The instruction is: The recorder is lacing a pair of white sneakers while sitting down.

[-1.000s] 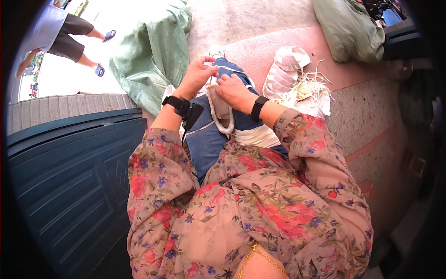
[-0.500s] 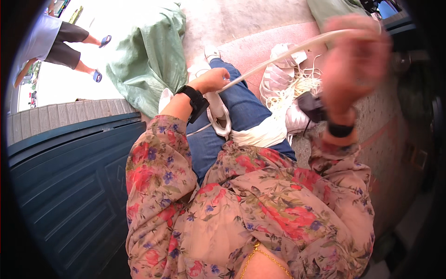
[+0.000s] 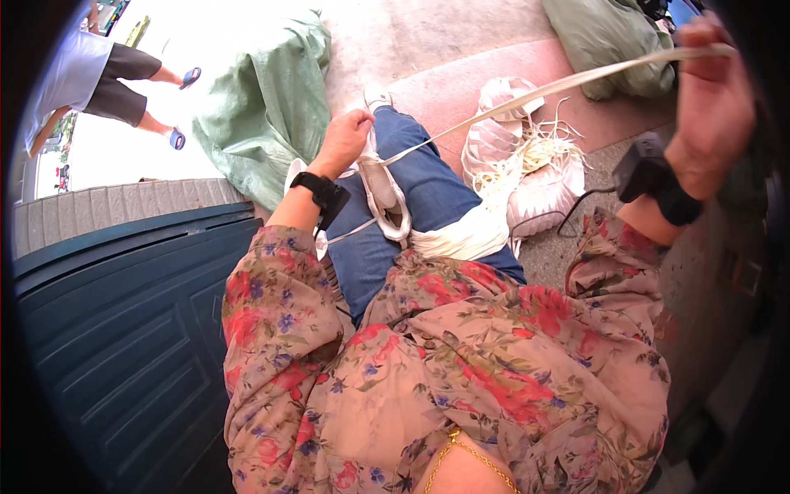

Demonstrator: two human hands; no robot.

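A white lace-up shoe (image 3: 383, 193) rests between my thighs, its opening toward me. My left hand (image 3: 346, 140) is closed on the shoe's far end. From the shoe a flat white shoelace (image 3: 535, 97) runs tight up to the far right. Its far part is gripped in the fingers of my right hand (image 3: 714, 90), raised at the right edge of the view. Another stretch of lace trails from the shoe's left side over my left thigh. A bundle of white laces (image 3: 461, 239) lies across my lap.
On the ground to the right lie more white shoes (image 3: 547, 198) with a tangle of loose laces (image 3: 547, 148). Green sacks (image 3: 263, 107) stand ahead, left and right. A dark blue panelled door (image 3: 132, 329) is at my left. A person in blue slippers (image 3: 123, 78) stands far left.
My right hand has swung outward to the right, drawing the lace longer and straighter. My left hand has shifted left, from beside the lace to the shoe's far end.
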